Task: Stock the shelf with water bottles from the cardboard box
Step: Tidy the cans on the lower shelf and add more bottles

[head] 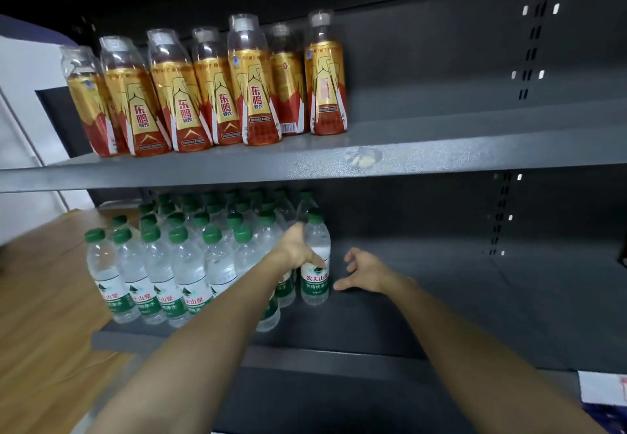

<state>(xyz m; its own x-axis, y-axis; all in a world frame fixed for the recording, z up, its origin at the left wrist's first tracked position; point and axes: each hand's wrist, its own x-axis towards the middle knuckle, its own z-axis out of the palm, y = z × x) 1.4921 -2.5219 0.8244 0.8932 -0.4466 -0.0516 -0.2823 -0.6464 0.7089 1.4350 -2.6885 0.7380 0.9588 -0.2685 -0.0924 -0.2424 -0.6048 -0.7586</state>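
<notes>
Head view showed the left hand [298, 247] grasping a water bottle [316, 264] around its middle, thumb on the left side and the other fingers curled behind, while the bottle stood upright on the lower shelf [441, 315] at the right end of the block of water bottles [169, 264] already stocked there. The right hand [364, 272] held nothing; its fingers were loosely spread and relaxed, just to the right of the bottle and apart from it, low over the shelf surface. The cardboard box was not in view, so I could not say how many bottles remained. The main risk, in my judgement, was tipping: the held bottle stood just beside its neighbours, and if the left hand was pulled away carelessly, the wrist or forearm, which passed directly over the near row, could knock one of those bottles toward the front edge and off the shelf. These bottles are tall and narrow, so a small side push may be enough, and one falling bottle could push the next. A second risk was that the bottle was set out of line with its row, leaving a gap or a crooked column for later bottles. The upper shelf [441, 148] with the gold-and-red drink bottles [217, 94] was well above the hands and seemed not to be in danger.
</notes>
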